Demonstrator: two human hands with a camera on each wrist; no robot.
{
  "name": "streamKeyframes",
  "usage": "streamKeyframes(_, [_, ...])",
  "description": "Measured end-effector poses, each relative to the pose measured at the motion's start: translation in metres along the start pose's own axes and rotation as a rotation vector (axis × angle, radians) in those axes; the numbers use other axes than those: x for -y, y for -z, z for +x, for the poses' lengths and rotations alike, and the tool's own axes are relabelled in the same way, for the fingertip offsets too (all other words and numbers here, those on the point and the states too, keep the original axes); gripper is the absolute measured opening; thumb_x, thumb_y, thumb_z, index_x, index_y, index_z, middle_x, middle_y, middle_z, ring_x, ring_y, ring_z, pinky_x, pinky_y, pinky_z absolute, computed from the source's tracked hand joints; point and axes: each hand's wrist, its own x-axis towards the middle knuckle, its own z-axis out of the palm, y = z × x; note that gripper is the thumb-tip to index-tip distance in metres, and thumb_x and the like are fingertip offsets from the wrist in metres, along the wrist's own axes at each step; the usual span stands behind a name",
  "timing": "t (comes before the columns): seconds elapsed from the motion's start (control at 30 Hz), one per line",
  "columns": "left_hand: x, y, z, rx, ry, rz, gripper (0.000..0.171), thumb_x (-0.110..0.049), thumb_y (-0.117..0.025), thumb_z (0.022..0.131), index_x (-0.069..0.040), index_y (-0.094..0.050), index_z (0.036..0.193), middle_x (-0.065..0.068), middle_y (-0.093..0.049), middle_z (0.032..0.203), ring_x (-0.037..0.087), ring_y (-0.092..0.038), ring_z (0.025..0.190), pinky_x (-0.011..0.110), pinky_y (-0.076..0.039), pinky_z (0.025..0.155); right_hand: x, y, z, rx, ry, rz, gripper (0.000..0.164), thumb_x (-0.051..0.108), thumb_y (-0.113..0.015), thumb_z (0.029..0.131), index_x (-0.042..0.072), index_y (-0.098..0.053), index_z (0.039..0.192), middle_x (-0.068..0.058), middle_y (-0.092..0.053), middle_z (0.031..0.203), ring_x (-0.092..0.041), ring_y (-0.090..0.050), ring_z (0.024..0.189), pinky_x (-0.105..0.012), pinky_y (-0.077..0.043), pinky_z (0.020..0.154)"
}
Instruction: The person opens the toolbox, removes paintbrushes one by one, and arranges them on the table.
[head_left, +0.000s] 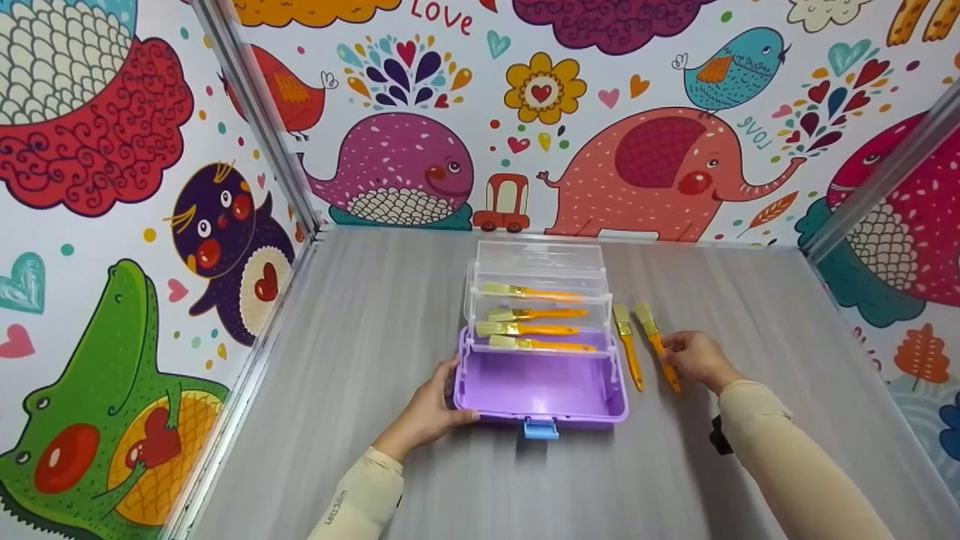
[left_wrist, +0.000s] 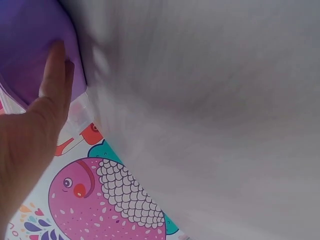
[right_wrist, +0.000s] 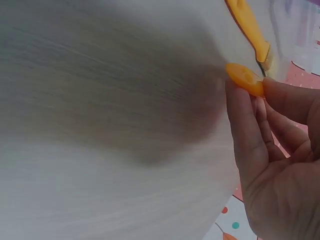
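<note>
Currently the right hand (head_left: 699, 358) pinches a flat paintbrush (head_left: 654, 341) by its handle (head_left: 669, 376), just right of another paintbrush (head_left: 628, 346); the left hand (head_left: 429, 409), fingers straight (left_wrist: 54, 70), presses the left side of a purple toolbox (head_left: 540, 382).

A gray bench (head_left: 360, 300) stands between cartoon-printed walls (head_left: 480, 97): green crocodile (head_left: 135, 330) to the left, purple whale (head_left: 405, 161) and coral elephant (head_left: 600, 176) behind, a blue bird (head_left: 731, 71) perched on the elephant.
</note>
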Motion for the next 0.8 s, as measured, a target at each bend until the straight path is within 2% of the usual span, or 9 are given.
streamKeyframes(0.3, [0.0,0.0,0.0,0.006,-0.022,-0.006,0.098,-0.007,-0.086,0.075,0.003,-0.027,0.151,0.03,-0.042,0.146,0.041,-0.051,0.127,0.048,-0.041,0.107,-0.001,-0.005,0.002,-0.015,0.009,-0.012,0.033,0.002,-0.062,0.091,-0.013,-0.061,0.121,-0.016,-0.065,0.099,-0.021,-0.061,0.079,-0.033,-0.058,0.061])
streamKeyframes(0.5, [0.0,0.0,-0.001,-0.01,-0.029,0.034,0.098,-0.01,-0.087,0.074,0.003,-0.028,0.151,0.029,-0.044,0.145,0.039,-0.052,0.126,0.048,-0.039,0.108,0.003,-0.008,0.005,0.016,-0.026,-0.01,0.035,0.003,-0.061,0.093,-0.011,-0.06,0.125,-0.018,-0.064,0.107,-0.024,-0.061,0.086,-0.033,-0.059,0.065])
streamKeyframes(0.8, [-0.001,0.0,0.0,-0.013,-0.015,0.06,0.099,-0.012,-0.087,0.074,0.001,-0.028,0.152,0.029,-0.044,0.146,0.04,-0.051,0.127,0.05,-0.037,0.11,0.004,-0.015,0.011,0.017,-0.066,-0.01,0.033,0.003,-0.06,0.095,-0.01,-0.06,0.125,-0.021,-0.063,0.111,-0.027,-0.061,0.086,-0.036,-0.06,0.066])
